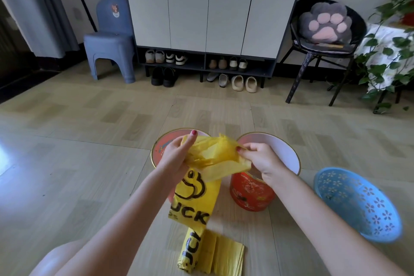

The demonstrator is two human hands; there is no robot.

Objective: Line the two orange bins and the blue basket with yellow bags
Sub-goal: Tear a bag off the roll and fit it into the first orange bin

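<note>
Both hands hold a yellow bag (212, 157) with a black duck print above the floor. My left hand (175, 155) grips its crumpled top edge from the left. My right hand (257, 157) pinches the same edge from the right, so the mouth is spread a little. The bag's lower part hangs down to more folded yellow bags (220, 253) on the floor. Two orange bins stand behind my hands: the left bin (160, 148) and the right bin (251, 195), whose inside is white. A blue basket (358, 204) lies tilted at the right.
The wooden floor (89, 163) stretches around the bins. At the back stand a shoe cabinet (206, 60) with several shoes, a blue stool (109, 51), a black chair (324, 47) with a paw cushion, and a plant (392, 51). My knee (60, 260) shows at lower left.
</note>
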